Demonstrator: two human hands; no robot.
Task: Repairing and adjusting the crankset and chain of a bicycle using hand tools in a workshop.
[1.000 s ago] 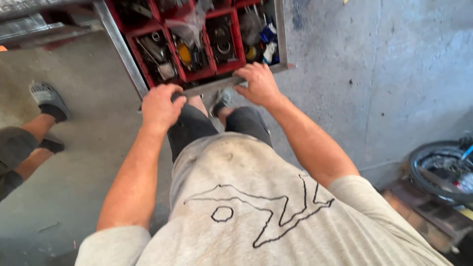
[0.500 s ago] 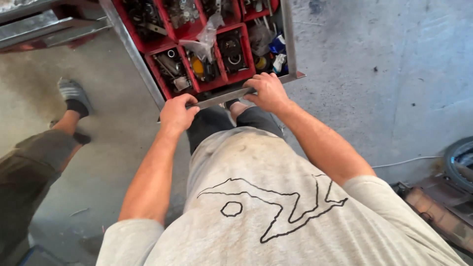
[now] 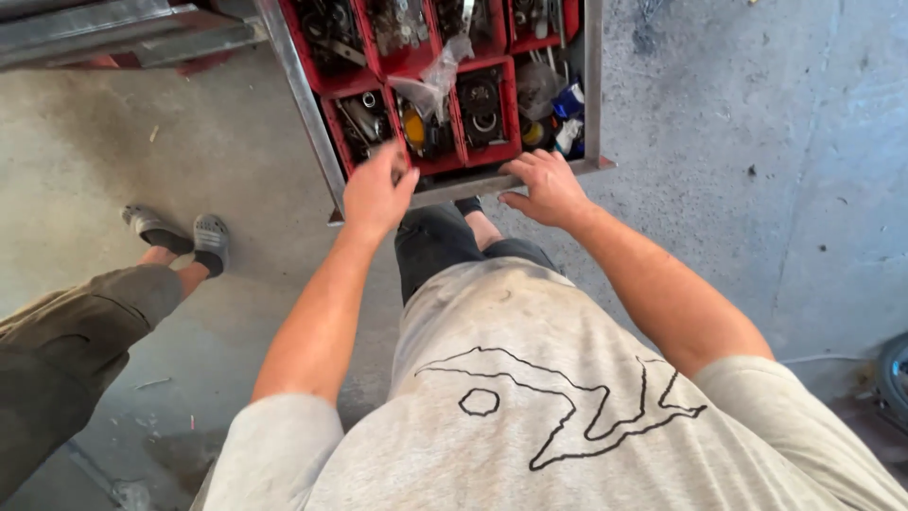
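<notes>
A metal drawer (image 3: 309, 118) is pulled out in front of me. It holds red bins (image 3: 516, 102) full of small metal parts and rings. My left hand (image 3: 376, 192) hovers over the front-left bin, fingers apart and pointing down into the parts, with nothing visibly in it. My right hand (image 3: 547, 187) rests on the drawer's front rim (image 3: 454, 189) with its fingers curled over the edge. A crumpled clear plastic bag (image 3: 437, 78) lies on the bins between my hands, and a blue and white packet (image 3: 568, 100) sits at the drawer's right side.
Another person's legs (image 3: 104, 312) in grey sandals (image 3: 210, 237) stand on the concrete floor to my left. Grey metal rails (image 3: 113, 38) run along the top left. Part of a wheel (image 3: 894, 378) shows at the right edge.
My left hand has come off the drawer's front rim and moved up over the front-left bin. The right hand stays on the rim. The view has shifted, bringing the other person's legs closer.
</notes>
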